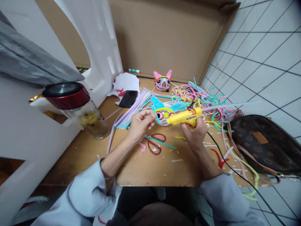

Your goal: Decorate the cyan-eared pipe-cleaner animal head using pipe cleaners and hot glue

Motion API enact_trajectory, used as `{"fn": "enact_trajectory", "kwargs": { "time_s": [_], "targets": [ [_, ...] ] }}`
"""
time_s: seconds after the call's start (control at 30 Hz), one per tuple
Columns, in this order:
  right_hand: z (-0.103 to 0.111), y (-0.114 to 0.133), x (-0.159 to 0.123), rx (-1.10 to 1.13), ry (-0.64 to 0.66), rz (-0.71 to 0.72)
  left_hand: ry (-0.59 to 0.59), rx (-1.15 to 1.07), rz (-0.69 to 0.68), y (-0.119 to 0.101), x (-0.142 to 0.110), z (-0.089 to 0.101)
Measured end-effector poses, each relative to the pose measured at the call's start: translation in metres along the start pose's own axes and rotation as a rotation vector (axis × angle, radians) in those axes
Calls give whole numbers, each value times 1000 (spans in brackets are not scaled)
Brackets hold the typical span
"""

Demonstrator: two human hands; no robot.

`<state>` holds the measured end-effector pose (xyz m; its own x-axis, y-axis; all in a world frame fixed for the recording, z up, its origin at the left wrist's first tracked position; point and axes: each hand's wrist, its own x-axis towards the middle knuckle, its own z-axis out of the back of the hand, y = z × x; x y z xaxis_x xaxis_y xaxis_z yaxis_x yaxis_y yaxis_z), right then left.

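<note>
My right hand (195, 130) is wrapped round a yellow hot glue gun (184, 117), its nozzle pointing left and a long glue stick jutting from its back. The nozzle reaches the front of a pipe-cleaner animal head (166, 113) with blue ears, a yellow band and a pink-rimmed eye; whether it touches cannot be made out. My left hand (143, 122) pinches at the left edge of that head, by a teal pipe cleaner strip. Below the hands, red-handled scissors (155, 144) lie on the wooden table (141, 171).
A finished-looking pink-eared head (162, 83) stands at the back. Bundled pipe cleaners (138, 108) lie left, a tangled pile (199, 94) right. Also around are a phone (128, 98), a glass flask (91, 117), a brown handbag (265, 144) and the gun's black cord (231, 169).
</note>
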<state>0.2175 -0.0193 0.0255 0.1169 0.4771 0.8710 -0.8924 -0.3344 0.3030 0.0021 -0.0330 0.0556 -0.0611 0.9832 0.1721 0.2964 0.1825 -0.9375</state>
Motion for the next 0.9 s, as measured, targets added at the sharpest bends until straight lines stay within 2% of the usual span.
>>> {"fn": "enact_trajectory", "kwargs": {
  "time_s": [0.13, 0.33, 0.53, 0.7, 0.9],
  "targets": [
    [-1, 1, 0, -18, -31, -22, 34, 17, 20, -1, -1, -2],
    [0, 1, 2, 65, 22, 33, 46, 1, 9, -1, -1, -1],
    [2, 2, 3, 38, 37, -60, 71, -7, 14, -1, -2, -2],
    [3, 3, 5, 67, 29, 17, 56, -32, 23, -2, -1, -2],
    [6, 7, 5, 28, 56, -95, 61, -20, 22, -2, 0, -1]
  ]
}}
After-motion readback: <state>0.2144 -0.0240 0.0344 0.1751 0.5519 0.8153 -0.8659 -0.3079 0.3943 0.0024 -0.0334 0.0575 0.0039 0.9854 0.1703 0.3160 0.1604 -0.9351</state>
